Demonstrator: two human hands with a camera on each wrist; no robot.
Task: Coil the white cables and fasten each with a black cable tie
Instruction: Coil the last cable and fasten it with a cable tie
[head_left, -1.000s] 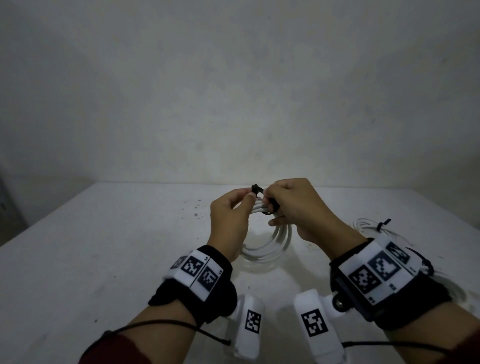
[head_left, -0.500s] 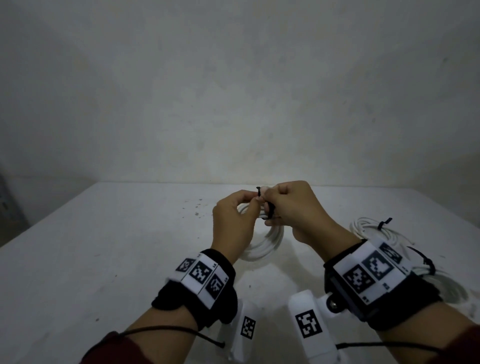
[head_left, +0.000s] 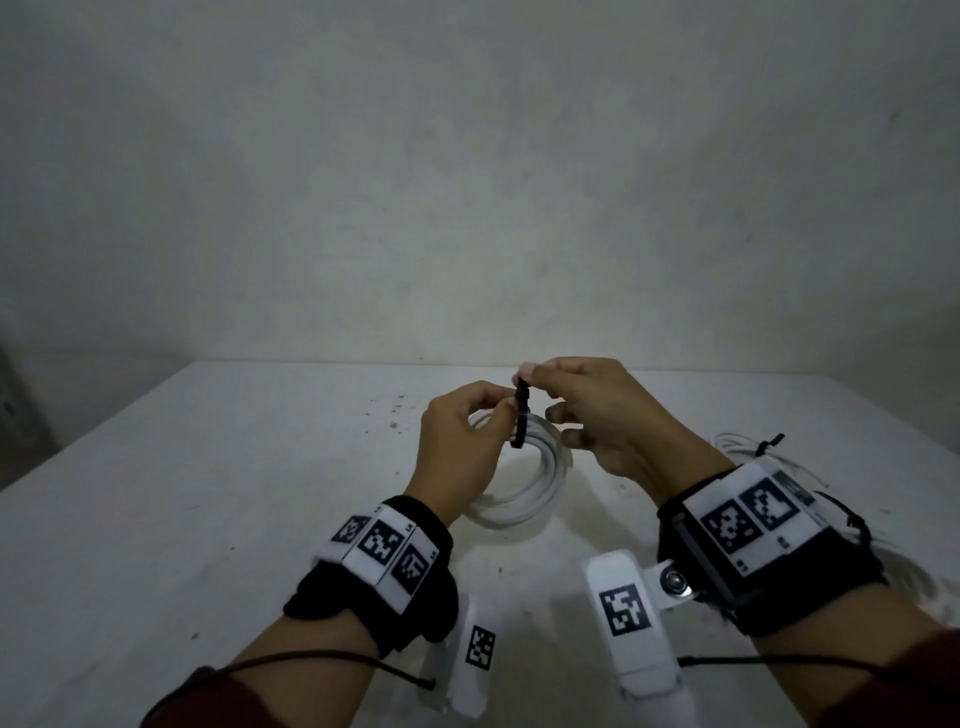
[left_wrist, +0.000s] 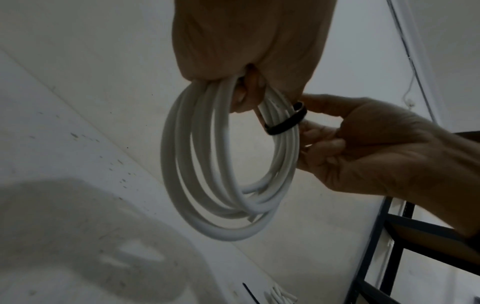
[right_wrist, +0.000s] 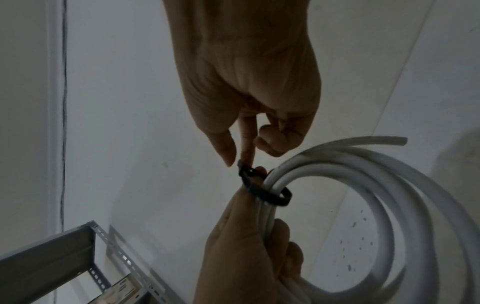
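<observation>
**Coil held above the table, tie looped round its top**

The left hand (head_left: 457, 441) grips the coiled white cable (head_left: 524, 493) at the top of the loop, fingers curled round the bundled strands; the rest of the coil hangs down from the fist toward 6 o'clock, above the white table (head_left: 208, 519). In the left wrist view the strands run out of the closed fingers and sweep round in a ring below them.

The black cable tie (head_left: 521, 415) wraps the bundle just beside the left fingers, at about 3 o'clock of that hand in the head view. The right hand (head_left: 602, 415) pinches the tie's upper end between thumb and forefinger, its other fingers loosely curled near the coil at 9 o'clock of the palm. In the right wrist view the tie (right_wrist: 265, 189) circles the strands directly below the pinching fingertips (right_wrist: 246, 156).

A second coil (head_left: 748, 452), already bound with a black tie, lies on the table at 3 o'clock of the right hand.
</observation>
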